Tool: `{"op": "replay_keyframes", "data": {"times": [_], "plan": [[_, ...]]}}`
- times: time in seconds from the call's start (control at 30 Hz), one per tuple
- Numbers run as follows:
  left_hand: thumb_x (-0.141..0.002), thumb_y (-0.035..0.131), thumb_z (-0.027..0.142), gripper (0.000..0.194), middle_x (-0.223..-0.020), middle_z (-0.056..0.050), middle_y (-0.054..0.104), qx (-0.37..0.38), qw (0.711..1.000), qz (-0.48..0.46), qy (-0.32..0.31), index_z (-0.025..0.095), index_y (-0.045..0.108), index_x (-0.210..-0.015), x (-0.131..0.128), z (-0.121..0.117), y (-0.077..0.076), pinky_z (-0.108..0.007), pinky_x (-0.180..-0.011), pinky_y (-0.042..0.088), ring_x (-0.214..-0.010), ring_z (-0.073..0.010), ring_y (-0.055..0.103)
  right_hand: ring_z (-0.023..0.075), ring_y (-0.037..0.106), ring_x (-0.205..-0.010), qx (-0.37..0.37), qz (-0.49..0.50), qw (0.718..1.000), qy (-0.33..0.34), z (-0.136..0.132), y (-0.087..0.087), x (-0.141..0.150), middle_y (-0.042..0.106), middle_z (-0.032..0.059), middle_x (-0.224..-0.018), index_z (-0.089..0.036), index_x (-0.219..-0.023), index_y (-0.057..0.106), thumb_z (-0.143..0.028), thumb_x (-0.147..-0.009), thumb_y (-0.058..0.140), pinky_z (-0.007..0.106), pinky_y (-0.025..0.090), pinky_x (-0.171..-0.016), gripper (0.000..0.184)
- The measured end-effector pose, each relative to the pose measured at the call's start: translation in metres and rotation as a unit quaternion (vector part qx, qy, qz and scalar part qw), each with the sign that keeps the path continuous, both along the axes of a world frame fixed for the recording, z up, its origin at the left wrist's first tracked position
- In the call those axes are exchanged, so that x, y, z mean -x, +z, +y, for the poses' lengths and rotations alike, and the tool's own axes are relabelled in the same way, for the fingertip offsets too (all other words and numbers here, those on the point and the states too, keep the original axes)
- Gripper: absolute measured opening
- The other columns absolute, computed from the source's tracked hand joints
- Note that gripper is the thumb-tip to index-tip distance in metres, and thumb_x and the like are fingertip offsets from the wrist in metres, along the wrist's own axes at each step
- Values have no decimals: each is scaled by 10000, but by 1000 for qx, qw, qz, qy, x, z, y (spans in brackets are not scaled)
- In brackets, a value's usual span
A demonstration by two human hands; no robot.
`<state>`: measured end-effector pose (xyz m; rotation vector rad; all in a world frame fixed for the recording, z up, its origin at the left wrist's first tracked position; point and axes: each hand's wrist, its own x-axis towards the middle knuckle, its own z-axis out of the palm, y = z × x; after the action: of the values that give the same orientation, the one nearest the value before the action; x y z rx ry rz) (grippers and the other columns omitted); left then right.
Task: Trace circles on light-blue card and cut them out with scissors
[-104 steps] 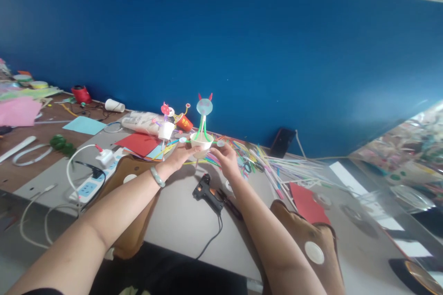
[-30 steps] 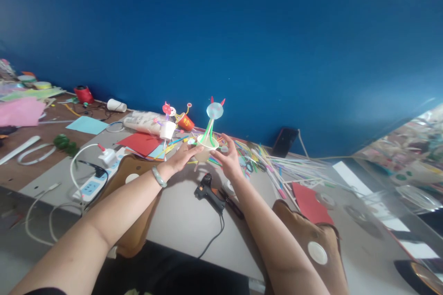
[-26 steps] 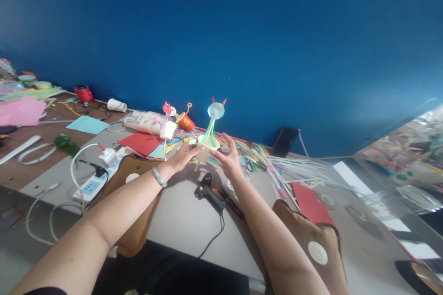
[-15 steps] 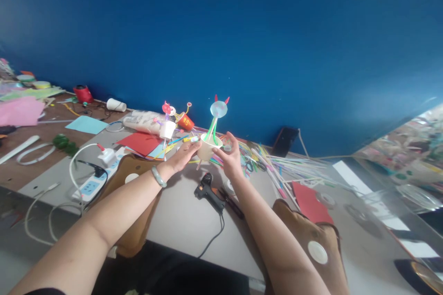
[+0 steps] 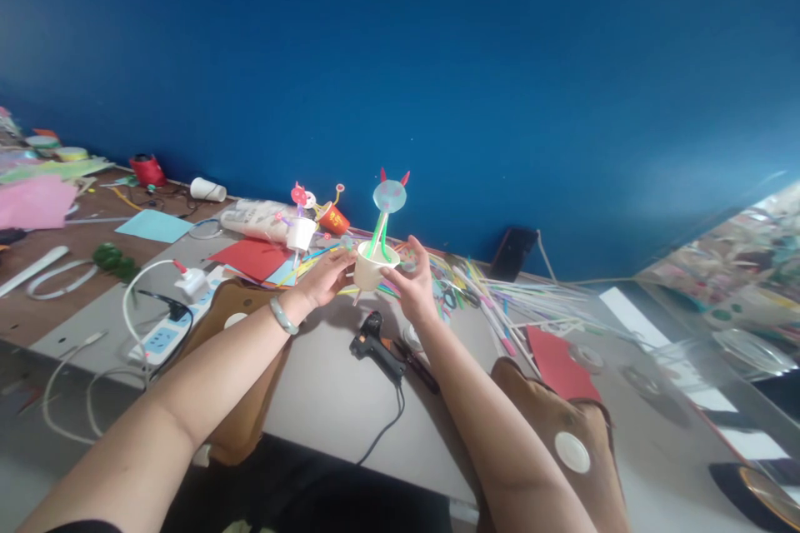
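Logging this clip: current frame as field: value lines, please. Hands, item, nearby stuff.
item: pale cup, mouth up; green straws rise from it to a bluish disc with two red tips
right hand: holds the cup, thumb on its near side
left hand: at the cup's left side; contact unclear
below cup: black glue gun on grey table
beyond left hand: white cup, tilted red cup
backdrop: blue wall

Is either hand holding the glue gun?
No, the glue gun lies on the grey table, while the left hand and right hand are at the white cup.
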<state>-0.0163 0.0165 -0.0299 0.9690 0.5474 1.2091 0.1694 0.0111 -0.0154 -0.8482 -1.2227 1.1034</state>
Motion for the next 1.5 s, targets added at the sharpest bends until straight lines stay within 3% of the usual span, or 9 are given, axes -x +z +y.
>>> {"op": "replay_keyframes", "data": {"times": [0.33, 0.73, 0.9, 1.13, 1.23, 1.37, 1.5], "plan": [[-790, 786, 479, 409, -1008, -118, 710, 13, 1000, -10, -22, 131, 716, -994, 0, 4, -2, -310, -756, 523, -834, -186, 644, 288, 704, -1014, 10, 18, 1000, -2, -4, 5, 3, 696, 84, -1113, -265, -1488, 377, -444, -580, 920, 464, 569, -911, 1073], [-746, 797, 543, 482, -884, -91, 698, -18, 998, 18, -54, 150, 699, -1007, 2, -3, 3, -277, -571, 510, -723, -195, 650, 253, 706, -937, 10, 10, 999, -42, -3, 3, 5, 695, 54, -1014, -227, -1493, 364, -458, -591, 900, 432, 574, -885, 1074], [-690, 870, 342, 446, -1017, -123, 735, -23, 997, 56, -50, 133, 723, -1056, 1, -3, 2, -296, -662, 534, -830, -222, 690, 273, 700, -983, 19, 0, 998, -55, -5, 3, 7, 695, 74, -1060, -227, -1501, 347, -478, -580, 899, 437, 569, -902, 1102], [-667, 877, 290, 476, -1066, -141, 751, -19, 996, 84, -25, 110, 746, -1088, -2, -4, 3, -325, -777, 525, -924, -246, 699, 319, 688, -1058, -7, -23, 1000, -9, -6, 2, 7, 688, 113, -1180, -253, -1496, 345, -547, -570, 904, 478, 571, -909, 1121], [-672, 872, 292, 470, -1053, -139, 751, -17, 997, 73, -23, 110, 744, -1086, 0, -4, 4, -319, -761, 517, -882, -229, 694, 321, 670, -1110, -24, -32, 999, -5, -1, 5, 0, 707, 127, -1194, -230, -1409, 480, -624, -642, 832, 461, 556, -923, 931], [-649, 886, 285, 439, -987, -113, 747, -1, 997, 74, -31, 123, 746, -1033, 2, -4, 2, -311, -756, 516, -858, -215, 688, 309, 698, -1041, -23, -49, 998, -20, 10, 11, -14, 754, 135, -1112, -194, -1144, 683, -705, -793, 652, 447, 548, -890, 621], [-669, 875, 323, 388, -890, -102, 726, -34, 991, 93, -92, 111, 746, -967, 2, -8, 0, -286, -642, 490, -739, -196, 664, 265, 715, -954, -5, -57, 998, 4, 16, 18, -24, 781, 104, -993, -194, -969, 748, -644, -761, 730, 413, 540, -883, 496]]}}
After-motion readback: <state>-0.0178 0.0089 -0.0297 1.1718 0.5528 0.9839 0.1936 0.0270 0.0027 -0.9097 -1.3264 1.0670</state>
